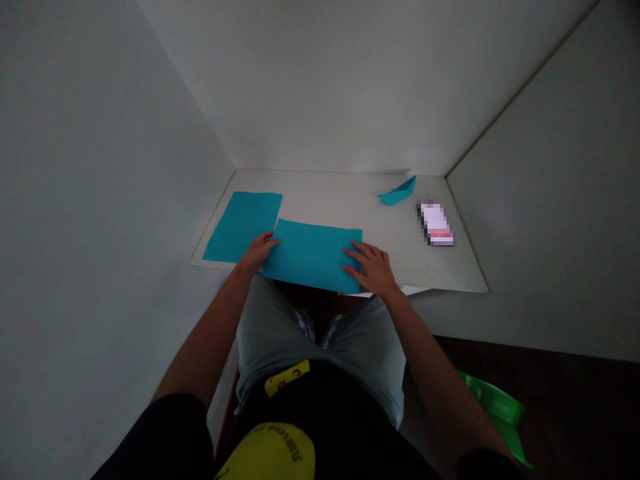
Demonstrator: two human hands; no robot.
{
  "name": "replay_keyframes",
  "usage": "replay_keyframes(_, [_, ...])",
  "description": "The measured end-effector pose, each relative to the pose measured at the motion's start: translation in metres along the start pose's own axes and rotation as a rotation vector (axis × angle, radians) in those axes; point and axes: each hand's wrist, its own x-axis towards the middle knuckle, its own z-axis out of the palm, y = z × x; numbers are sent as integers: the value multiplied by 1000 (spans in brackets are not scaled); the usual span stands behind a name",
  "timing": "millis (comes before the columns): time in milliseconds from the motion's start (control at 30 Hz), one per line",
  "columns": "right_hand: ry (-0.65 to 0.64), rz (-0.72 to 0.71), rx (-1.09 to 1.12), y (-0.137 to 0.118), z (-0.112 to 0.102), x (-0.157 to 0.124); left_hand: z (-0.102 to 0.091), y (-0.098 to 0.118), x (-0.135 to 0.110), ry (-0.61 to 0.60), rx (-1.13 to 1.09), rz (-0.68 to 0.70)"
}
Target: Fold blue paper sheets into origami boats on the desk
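A flat blue sheet of paper (313,257) lies at the front of the white table, its near edge reaching past the table's front. My left hand (260,251) grips its left edge, the thumb on top and the fingers partly hidden. On the right end of the sheet rests my right hand (371,267), fingers spread over the paper. A second blue sheet (243,225) is on the table to the left, just beyond my left hand. Further back on the right sits a folded blue paper boat (399,192).
A phone (437,224), its screen blurred, lies at the right of the white table (330,187). Walls enclose the table at the back and both sides. Below right, a green plastic object (497,403) stands on the dark floor. My legs are under the table's front edge.
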Motion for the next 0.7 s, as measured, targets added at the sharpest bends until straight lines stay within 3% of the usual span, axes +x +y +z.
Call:
replay_keyframes(133, [55,71,-115,-2,5,2,-7,-2,-3,-19,-102,-63])
replay_keyframes(267, [121,144,-199,-6,5,2,-4,-11,-8,-91,-192,35])
replay_keyframes(433, [94,93,-255,-9,2,0,17,-22,-3,-94,-303,199])
replay_keyframes(700, [69,72,-294,-6,2,-1,47,-30,9,-69,-29,534])
